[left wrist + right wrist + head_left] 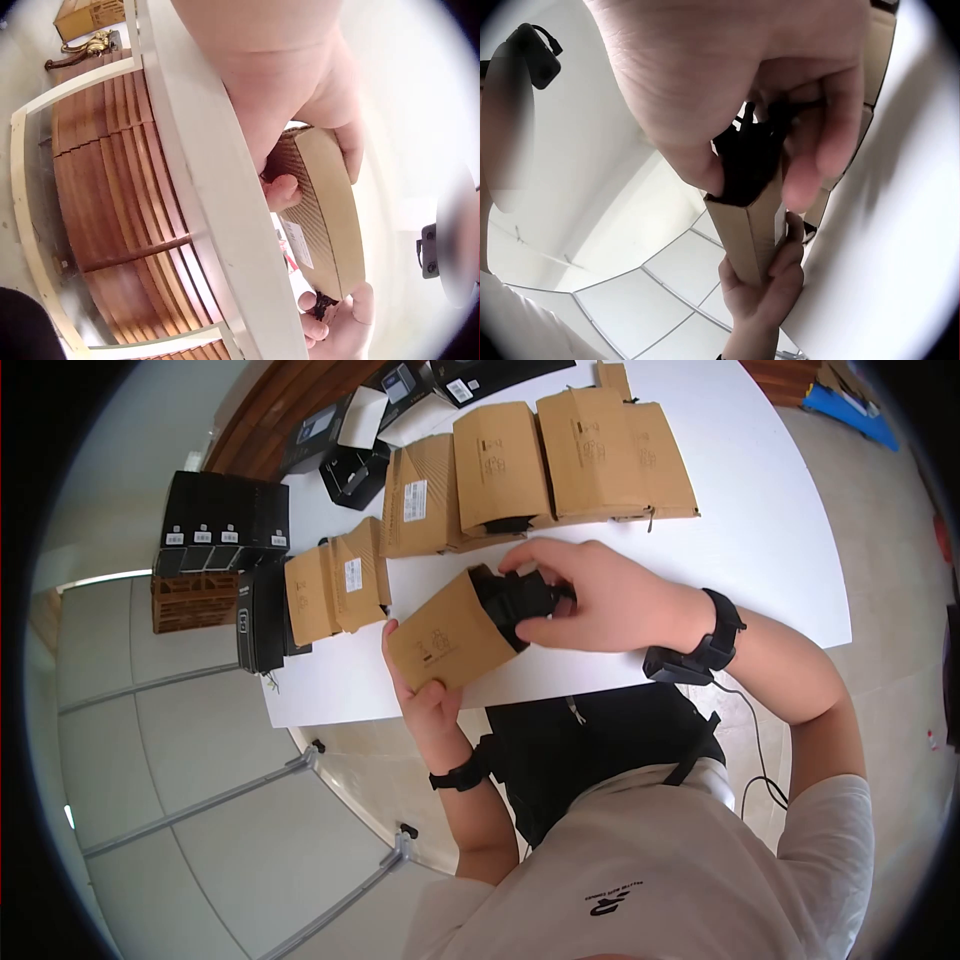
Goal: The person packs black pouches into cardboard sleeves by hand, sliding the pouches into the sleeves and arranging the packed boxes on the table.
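Observation:
My left hand [428, 700] grips a small brown cardboard box [450, 640] from its closed end, thumb on the printed face. The box is tilted over the front of the white table, its open end toward my right hand [615, 600]. Between the thumb and fingers of that hand is a black object [528, 598], partly inside the box mouth. In the right wrist view the black object [750, 169] shows thin strap-like or cable-like parts; I cannot tell its kind. A white label [298, 244] on the box's ribbed side shows in the left wrist view.
More brown boxes [500, 465] stand in a row behind the hands on the white table [790, 590]. Black boxes [225, 520] are stacked at the left, with opened black cartons [355, 475] at the back. A cable [757, 740] hangs from the right wrist camera.

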Available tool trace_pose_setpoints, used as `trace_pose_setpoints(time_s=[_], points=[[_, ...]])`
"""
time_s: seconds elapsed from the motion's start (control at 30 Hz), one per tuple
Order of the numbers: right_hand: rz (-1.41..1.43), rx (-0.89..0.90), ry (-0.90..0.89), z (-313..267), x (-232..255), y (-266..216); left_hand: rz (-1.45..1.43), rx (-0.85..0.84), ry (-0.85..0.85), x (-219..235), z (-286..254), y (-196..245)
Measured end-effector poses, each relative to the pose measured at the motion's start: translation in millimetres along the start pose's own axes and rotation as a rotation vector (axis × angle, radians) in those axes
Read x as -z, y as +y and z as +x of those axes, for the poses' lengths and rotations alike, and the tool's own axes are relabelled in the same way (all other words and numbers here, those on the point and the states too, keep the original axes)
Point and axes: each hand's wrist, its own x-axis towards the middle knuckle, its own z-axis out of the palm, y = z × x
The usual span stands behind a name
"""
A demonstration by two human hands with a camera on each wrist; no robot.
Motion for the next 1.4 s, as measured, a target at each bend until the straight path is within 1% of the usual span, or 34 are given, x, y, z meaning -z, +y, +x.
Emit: trace_pose_setpoints(time_s=[0.03,0.1,0.23,0.3,0.37,0.43,0.47,0.53,0.57,0.6,0.63,0.67,0.73,0.83,0.87,0.9,0.93,1.0,1.03,1.07,1.1,1.13,1.17,1.2,1.23,1.27,1.33,1.37,1.4], points=[[0.0,-0.009,-0.009,0.0,-2.5,1.4,-0.005,0.005,0.011,2.6,-0.9,-0.4],[0.033,-0.034,0.023,0.8,-6.2,2.6,0.123,-0.006,-0.113,6.4,0.5,-1.4],[0.042,-0.044,0.01,-0.1,-11.3,7.7,0.14,-0.008,-0.135,7.4,0.5,-1.8],[0.065,-0.037,0.009,0.2,-13.2,12.1,0.077,-0.006,-0.127,7.8,0.8,-1.6],[0.091,-0.032,0.01,2.1,-13.3,13.9,0.115,-0.006,-0.122,5.7,0.5,-2.1],[-0.035,-0.007,0.011,2.4,-12.5,14.9,0.149,0.005,-0.119,0.8,0.6,-0.3],[-0.037,-0.015,0.013,1.8,-14.3,19.0,0.172,0.032,-0.115,-1.3,-0.6,1.4],[-0.306,0.258,0.087,1.0,-19.1,26.9,0.189,0.065,-0.109,-7.7,-1.9,2.3],[-0.308,0.251,0.082,-2.0,-18.3,26.2,0.217,0.039,-0.08,-11.4,-2.5,2.0],[-0.31,0.169,0.02,-5.3,-16.2,18.6,0.247,0.011,-0.05,-12.4,-2.8,1.2],[-0.312,0.088,-0.043,-7.4,-15.2,12.2,0.244,0.011,-0.045,-10.8,-2.7,0.6],[-0.312,0.089,-0.049,-8.2,-16.0,8.5,0.268,0.013,-0.073,-8.5,-2.5,1.2],[-0.211,-0.133,-0.033,-8.3,-18.8,2.3,0.293,0.01,-0.098,-5.2,-3.1,2.8],[-0.211,-0.16,0.008,-6.9,-18.0,-2.8,0.273,-0.002,-0.116,-1.4,-2.5,3.1],[-0.217,-0.155,0.004,-5.4,-17.6,-1.3,0.255,0.002,-0.155,2.9,-2.6,1.4],[-0.161,-0.151,-0.037,-3.1,-17.5,2.9,0.239,0.008,-0.193,3.0,-1.9,2.3],[-0.104,-0.147,-0.078,-0.5,-17.4,4.7,0.238,0.002,-0.19,2.5,-1.2,2.4],[-0.156,-0.165,-0.068,3.1,-14.0,1.3,0.22,-0.006,-0.116,-3.7,0.0,1.0],[-0.207,-0.188,-0.054,3.9,-12.2,-0.4,0.217,-0.009,-0.115,-8.6,-0.4,2.3],[-0.213,-0.189,-0.055,4.1,-11.4,-0.7,0.253,0.001,-0.008,-14.8,-0.6,3.7],[-0.291,-0.175,-0.04,4.1,-10.6,-0.3,0.289,0.012,0.096,-19.4,-0.2,2.7],[-0.368,-0.162,-0.024,4.0,-10.0,0.9,0.284,0.013,0.093,-20.9,0.2,-0.9],[-0.37,-0.163,-0.023,3.1,-10.0,4.2,0.405,-0.037,0.149,-21.6,-0.1,-4.7],[-0.44,-0.07,0.045,2.1,-10.7,8.7,0.528,-0.088,0.207,-21.5,-0.3,-7.0],[-0.508,0.025,0.111,1.8,-10.9,11.0,0.528,-0.089,0.208,-20.8,0.9,-8.4],[-0.506,0.028,0.109,1.0,-8.8,10.1,0.56,-0.076,0.232,-20.1,2.4,-9.6],[-0.596,0.103,0.209,0.5,-1.1,-0.3,0.598,-0.067,0.259,-21.7,4.2,-8.6],[-0.594,0.109,0.208,0.2,3.6,-4.5,0.628,-0.034,0.284,-25.6,4.7,-9.0],[-0.538,0.105,0.294,-0.8,9.1,-8.6,0.656,0.0,0.308,-29.8,5.1,-9.1]])
